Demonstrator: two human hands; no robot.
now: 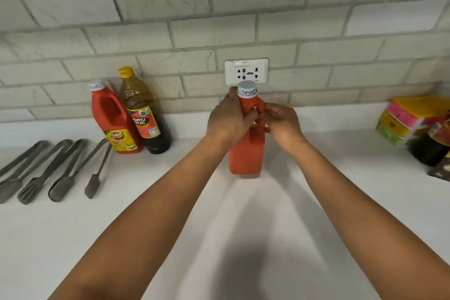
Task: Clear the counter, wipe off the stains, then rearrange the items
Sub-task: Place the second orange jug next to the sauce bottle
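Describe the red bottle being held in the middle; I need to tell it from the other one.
The red bottle is an opaque plastic jug with a built-in handle loop and a grey-white cap over a printed band. No label faces the camera. It stands upright on the white counter below the wall socket. The left hand grips its neck; the right hand holds the handle.

Showing two bare forearms, left hand and right hand; wearing no visible sleeves, gloves, rings, watch or bracelets; forearms extending uncovered to the frame's lower edge.
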